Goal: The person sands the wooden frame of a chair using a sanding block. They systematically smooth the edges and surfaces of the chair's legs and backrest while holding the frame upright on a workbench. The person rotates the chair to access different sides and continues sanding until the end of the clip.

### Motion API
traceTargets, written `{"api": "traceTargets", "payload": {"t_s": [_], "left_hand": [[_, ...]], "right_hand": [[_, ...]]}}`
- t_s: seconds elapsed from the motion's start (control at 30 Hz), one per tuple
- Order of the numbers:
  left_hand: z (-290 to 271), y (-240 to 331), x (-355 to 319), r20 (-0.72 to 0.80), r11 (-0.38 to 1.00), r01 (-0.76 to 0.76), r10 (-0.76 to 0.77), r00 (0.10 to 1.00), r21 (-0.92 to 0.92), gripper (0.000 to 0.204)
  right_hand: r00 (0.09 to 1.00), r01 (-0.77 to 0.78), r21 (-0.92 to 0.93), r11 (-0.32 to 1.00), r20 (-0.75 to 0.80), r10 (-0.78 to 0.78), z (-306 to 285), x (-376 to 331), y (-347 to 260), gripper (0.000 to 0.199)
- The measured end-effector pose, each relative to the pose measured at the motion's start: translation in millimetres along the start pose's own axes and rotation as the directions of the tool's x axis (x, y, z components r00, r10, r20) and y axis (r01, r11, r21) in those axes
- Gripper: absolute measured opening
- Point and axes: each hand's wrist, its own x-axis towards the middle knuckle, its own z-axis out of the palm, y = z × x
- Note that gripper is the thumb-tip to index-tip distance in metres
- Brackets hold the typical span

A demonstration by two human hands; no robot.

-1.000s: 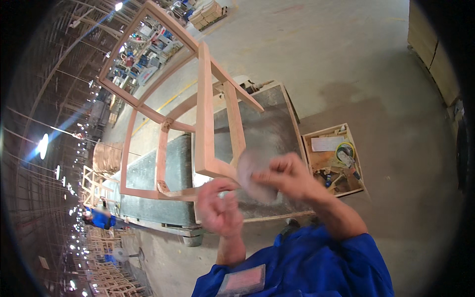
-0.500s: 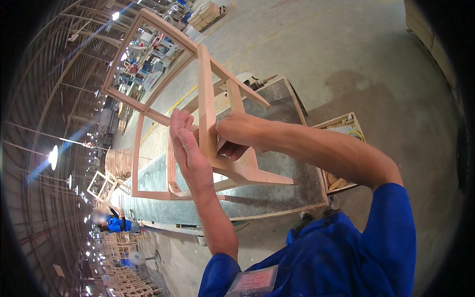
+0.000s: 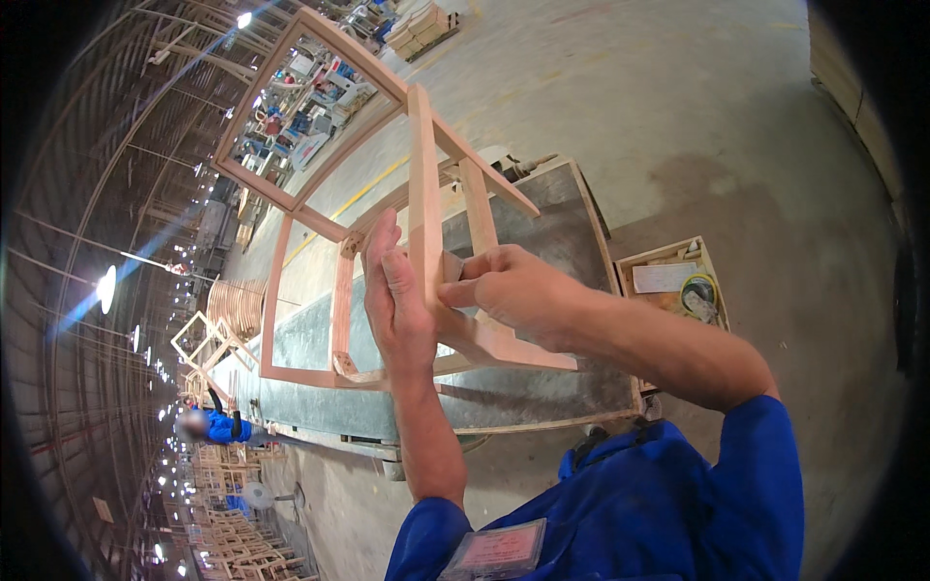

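An unfinished wooden chair frame lies tipped on a dark-topped workbench. My left hand rests along the near side of one rail, its fingers stretched out and not wrapped round the wood. On the other side of that rail, my right hand is closed in a pinch. Between its fingers shows a small greyish piece, pressed to the rail's face; it looks like a folded bit of sandpaper, partly covered by the fingers.
Beyond the bench's right end stands a wooden box holding a roll of tape and a pale sheet. A power tool lies at the bench's far edge. At the left, a person in blue stands near other chair frames.
My right hand has drawn back from around the rail to its right side, so the greyish piece shows. The left hand stays against the rail. The view has shifted slightly.
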Motion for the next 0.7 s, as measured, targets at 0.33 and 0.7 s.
{"api": "traceTargets", "payload": {"t_s": [0.33,0.7], "left_hand": [[1.8,-7.5,1.4,-0.019,0.999,-0.027,0.027,0.999,-0.039,0.051],[-0.2,-7.3,-4.2,-0.048,0.996,-0.047,0.043,0.998,-0.076,0.044]], "right_hand": [[0.995,0.066,0.057,0.996,-0.082,-0.061,0.1,15.2,-5.2,0.023],[0.996,-0.086,0.051,0.995,0.04,0.084,2.0,6.6,4.5,0.033]]}}
